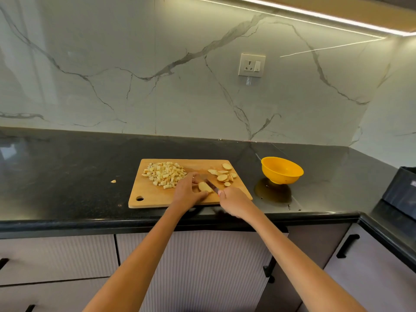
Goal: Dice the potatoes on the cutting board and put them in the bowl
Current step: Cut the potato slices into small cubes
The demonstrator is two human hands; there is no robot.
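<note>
Showing the cut: a pale, oblong potato slice (204, 187) lies flat on the near right part of the cutting board (157, 197), under the knife (211, 186).
Diced potato (164, 174): a loose heap of small pale cubes with tan skin edges, on the far left part of the board.
Slices (223, 175): thin oval rounds, overlapping, on the far right part of the board, apart from the cubes.
Cutting board: light wood, rectangular, rounded corners, a hanging hole at the near left corner; its near edge lies close to the counter's front edge.
Left hand (188, 192): fingers curled over the potato slice, thumb and fingertips pinching it against the board.
Right hand (234, 202): closed round the knife handle; the narrow blade slants across the slice.
Bowl (282, 170): smooth yellow plastic, round, no pieces visible inside, just right of the board on the countertop (67, 167).
Stray piece (113, 181): one small bit on the counter left of the board.
Countertop: glossy black speckled stone, with open surface left of and behind the board.
Wall (112, 64): white marble-veined panels carrying a socket (251, 65).
</note>
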